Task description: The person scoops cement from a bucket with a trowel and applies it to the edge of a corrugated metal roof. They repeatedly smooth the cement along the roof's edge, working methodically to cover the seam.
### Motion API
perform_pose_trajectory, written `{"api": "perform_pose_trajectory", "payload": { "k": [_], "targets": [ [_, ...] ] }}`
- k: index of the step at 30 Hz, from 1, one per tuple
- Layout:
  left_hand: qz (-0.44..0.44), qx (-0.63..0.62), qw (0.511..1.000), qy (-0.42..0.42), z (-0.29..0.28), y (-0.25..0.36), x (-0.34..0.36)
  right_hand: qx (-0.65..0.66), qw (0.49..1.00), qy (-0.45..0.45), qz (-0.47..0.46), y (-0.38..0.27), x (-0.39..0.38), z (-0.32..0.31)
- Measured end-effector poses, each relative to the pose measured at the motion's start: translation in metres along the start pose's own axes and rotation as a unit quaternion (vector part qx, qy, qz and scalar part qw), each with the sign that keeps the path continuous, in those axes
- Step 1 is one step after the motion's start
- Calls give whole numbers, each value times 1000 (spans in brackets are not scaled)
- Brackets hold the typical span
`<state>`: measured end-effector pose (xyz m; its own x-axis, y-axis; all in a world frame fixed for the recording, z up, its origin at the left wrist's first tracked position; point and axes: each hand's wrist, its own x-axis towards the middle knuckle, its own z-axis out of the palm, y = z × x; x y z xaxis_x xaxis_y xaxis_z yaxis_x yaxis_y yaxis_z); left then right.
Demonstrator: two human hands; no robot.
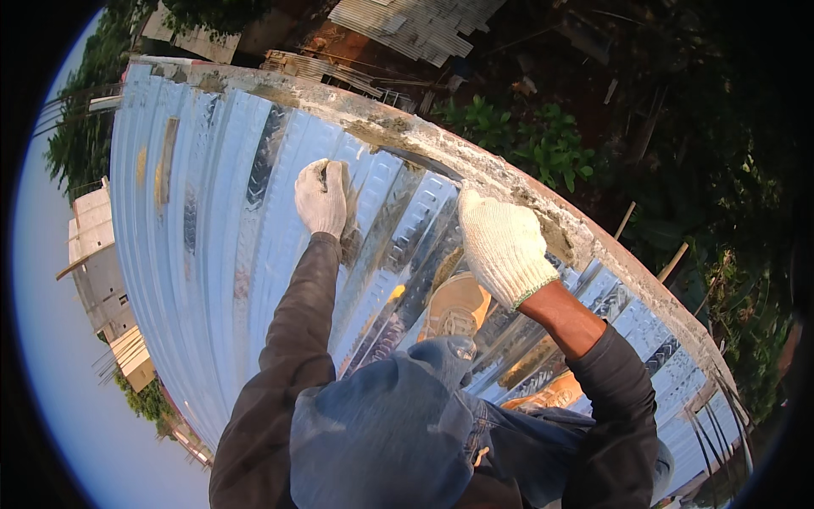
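Observation:
Under me lie shiny corrugated metal sheets (pixel 225 220). My left hand (pixel 320 195), in a pale knit glove, is closed over a ridge at the centre; what is in its fingers, if anything, I cannot make out. My right hand (pixel 504 242), in a cream glove with a green-edged cuff, has its fingers curled at the sheets' far edge, beside the concrete ledge (pixel 593 237); its fingertips and anything they grip are hidden. A tan shoe (pixel 449 314) stands on the metal below my right hand, partly behind my jeans-clad knee (pixel 381 424).
The ledge runs along the roof's far side, with a drop beyond to dirt, leafy plants (pixel 547 148) and tin roofs (pixel 407 25). Wooden poles (pixel 672 260) stick up past the ledge. Dark rebar (pixel 712 433) juts out at the lower right. A grey building (pixel 102 280) stands off to the left.

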<state>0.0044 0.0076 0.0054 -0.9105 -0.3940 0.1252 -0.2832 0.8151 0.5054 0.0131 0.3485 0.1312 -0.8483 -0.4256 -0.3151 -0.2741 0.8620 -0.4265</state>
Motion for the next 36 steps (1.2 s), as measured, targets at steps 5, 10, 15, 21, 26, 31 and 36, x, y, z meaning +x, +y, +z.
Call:
{"api": "perform_pose_trajectory", "payload": {
  "k": [5, 10, 15, 21, 26, 31, 36],
  "targets": [
    [-10, 7, 1000, 2, 1, -2, 1, 44, 994, 95, -12, 0, 40, 14],
    [-12, -5, 1000, 2, 5, 4, 2, -2, 994, 108, -32, -12, 84, 40],
    [-8, 5, 1000, -2, 3, 0, 2, -9, 997, 75, -20, -22, 43, 36],
    [-31, -8, 999, -6, 2, -8, 2, 15, 999, 18, 50, -3, -1, 12],
    [-12, -5, 1000, -1, 10, -5, 3, -7, 998, 29, 47, 2, 3, 48],
    [-18, 9, 1000, -3, 5, -3, 1, -1, 998, -5, 56, -12, -18, 44],
    [-30, 4, 1000, 0, -1, -7, -1, 31, 999, 32, 22, -14, -8, 9]
  ]
}}
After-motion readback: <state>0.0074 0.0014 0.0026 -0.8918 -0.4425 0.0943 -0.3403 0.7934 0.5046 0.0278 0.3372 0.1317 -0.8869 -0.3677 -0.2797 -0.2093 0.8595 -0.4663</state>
